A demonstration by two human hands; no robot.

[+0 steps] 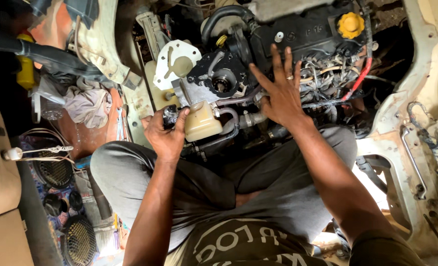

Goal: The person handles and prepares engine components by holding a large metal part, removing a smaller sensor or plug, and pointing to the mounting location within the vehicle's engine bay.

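Note:
My left hand (165, 133) is closed around a small dark tool or part (170, 116), held against the side of the engine next to a cream fluid reservoir (201, 122). My right hand (279, 93) lies flat with its fingers spread on the engine's hoses and pipes (322, 79), a ring on one finger. Above my left hand a black round housing (223, 81) and a white bracket plate (177, 61) sit on the engine. My grey-trousered knees (125, 172) fold in front of the engine.
A yellow filler cap (350, 24) tops the black engine cover. A red cable (359, 79) runs down the right. Spanners (122, 123) and a crumpled rag (88, 106) lie at the left, round speakers (78, 241) below them. White body panels (416, 128) stand on the right.

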